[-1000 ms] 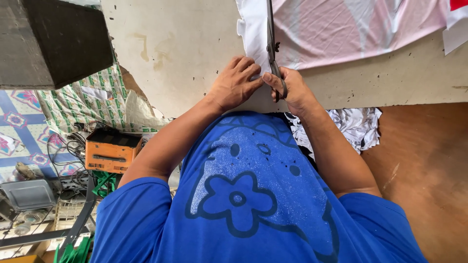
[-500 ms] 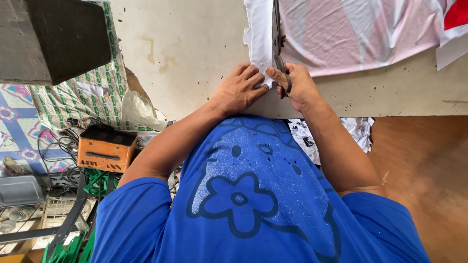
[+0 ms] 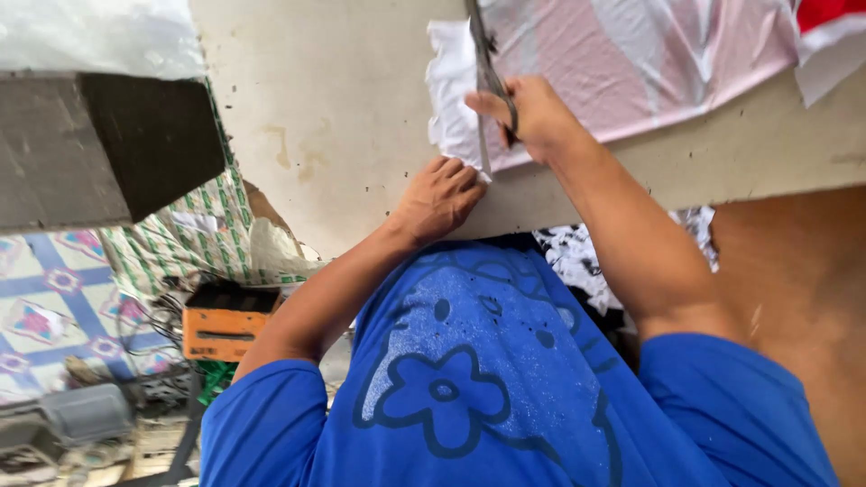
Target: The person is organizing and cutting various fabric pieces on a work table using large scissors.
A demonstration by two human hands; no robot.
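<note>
My right hand grips the scissors, blades running along the near left edge of the pink-and-white cloth on the pale table. My left hand lies flat, fingers together, by the cloth's corner. The cut looks barely begun; most cloth remains. Bare table lies left.

Bright soft daylight, faint shadows, mild glare on cloth, sharp focus
</note>
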